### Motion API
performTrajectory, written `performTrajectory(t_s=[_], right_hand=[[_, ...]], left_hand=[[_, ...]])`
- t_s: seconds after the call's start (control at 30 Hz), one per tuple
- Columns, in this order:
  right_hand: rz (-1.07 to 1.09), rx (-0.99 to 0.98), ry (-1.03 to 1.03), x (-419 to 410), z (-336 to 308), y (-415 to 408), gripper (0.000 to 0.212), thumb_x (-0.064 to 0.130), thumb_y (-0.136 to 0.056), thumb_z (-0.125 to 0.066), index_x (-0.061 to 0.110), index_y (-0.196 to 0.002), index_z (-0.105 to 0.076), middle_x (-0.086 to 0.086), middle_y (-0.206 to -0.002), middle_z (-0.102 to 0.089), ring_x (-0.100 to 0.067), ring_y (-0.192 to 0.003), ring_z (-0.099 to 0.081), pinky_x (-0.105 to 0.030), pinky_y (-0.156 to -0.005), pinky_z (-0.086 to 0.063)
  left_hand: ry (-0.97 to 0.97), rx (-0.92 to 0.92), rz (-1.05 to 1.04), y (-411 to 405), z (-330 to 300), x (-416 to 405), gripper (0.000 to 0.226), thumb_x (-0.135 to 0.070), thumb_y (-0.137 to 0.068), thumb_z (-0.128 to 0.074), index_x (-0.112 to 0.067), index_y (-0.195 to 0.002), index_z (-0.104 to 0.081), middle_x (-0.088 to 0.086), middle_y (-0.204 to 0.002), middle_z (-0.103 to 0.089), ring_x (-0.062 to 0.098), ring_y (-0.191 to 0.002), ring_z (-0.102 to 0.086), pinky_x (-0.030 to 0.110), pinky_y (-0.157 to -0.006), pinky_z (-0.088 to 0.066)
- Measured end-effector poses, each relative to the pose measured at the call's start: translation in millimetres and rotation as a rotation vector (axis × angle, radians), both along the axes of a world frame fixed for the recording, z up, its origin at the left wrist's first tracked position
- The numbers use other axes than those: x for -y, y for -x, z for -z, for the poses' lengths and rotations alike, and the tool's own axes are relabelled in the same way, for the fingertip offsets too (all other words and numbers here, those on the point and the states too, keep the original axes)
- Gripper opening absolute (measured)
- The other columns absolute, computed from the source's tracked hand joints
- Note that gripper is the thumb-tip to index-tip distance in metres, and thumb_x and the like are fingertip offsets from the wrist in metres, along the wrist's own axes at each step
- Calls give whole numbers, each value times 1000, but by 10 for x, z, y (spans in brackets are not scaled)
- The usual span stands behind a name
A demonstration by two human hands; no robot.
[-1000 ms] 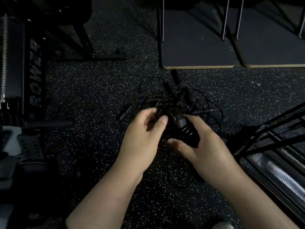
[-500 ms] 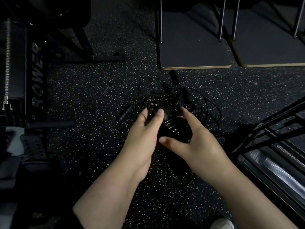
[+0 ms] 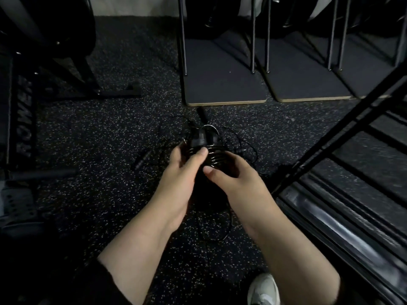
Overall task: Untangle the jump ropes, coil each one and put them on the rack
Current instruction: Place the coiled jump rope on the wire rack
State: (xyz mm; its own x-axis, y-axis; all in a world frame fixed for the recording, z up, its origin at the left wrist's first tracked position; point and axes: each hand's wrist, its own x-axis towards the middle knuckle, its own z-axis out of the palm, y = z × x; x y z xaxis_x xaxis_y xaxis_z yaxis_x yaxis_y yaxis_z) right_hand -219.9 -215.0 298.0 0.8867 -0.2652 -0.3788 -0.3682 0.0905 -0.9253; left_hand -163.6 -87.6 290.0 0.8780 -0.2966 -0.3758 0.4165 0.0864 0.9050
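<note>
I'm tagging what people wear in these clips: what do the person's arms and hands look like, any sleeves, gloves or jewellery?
Both forearms are bare. The left hand and the right hand wear no gloves, and no ring, watch or wristband shows. A dark sleeve edge sits near the left elbow; the picture is too dim to tell more of it. The fingernails look short and plain.

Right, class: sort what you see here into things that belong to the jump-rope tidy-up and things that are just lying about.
Belongs to the job:
- coiled rope, gripped by the left hand and right hand
- tangled ropes on the floor
- loose handle
- rack at the right

Just lying about:
- two flat boards
- dark gym machine
- white shoe
</note>
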Motion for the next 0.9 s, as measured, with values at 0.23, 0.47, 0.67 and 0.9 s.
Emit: performTrajectory(t_s=[0.23,0.47,0.67,0.9], right_hand=[[129,20,43,470,-459,457,39,24,-87,-82,23,-123,-68,4,-100,-80,-15,-90,-77,-40,-83,-64],[311,131,36,1109,-965,795,28,17,-88,-81,17,-115,-71,-6,-102,-80,-27,-94,-78,-51,-87,-62],[469,203,117,1934,-1371,1175,53,23,-83,-85,10,-130,-65,-8,-109,-78,-29,-96,-77,-52,-82,-63],[602,168,306,2967,-1656,1524,24,17,-92,-77,4,-111,-71,-11,-101,-79,-26,-86,-79,-34,-68,-64]], left_hand=[[6,76,197,250,-542,446,30,-55,-95,-61,-43,-123,-60,-21,-120,-69,-3,-114,-61,25,-95,-48],[53,169,300,401,-1019,1087,70,-77,-87,-53,-37,-144,-54,-16,-152,-50,4,-142,-42,43,-123,-28],[-60,187,281,459,-1138,1453,40,-68,-87,-62,-37,-113,-69,-3,-128,-70,22,-116,-67,55,-103,-52],[-131,275,317,544,-1321,1840,31,-34,-107,-51,-15,-130,-60,7,-104,-78,25,-91,-77,42,-84,-62]])
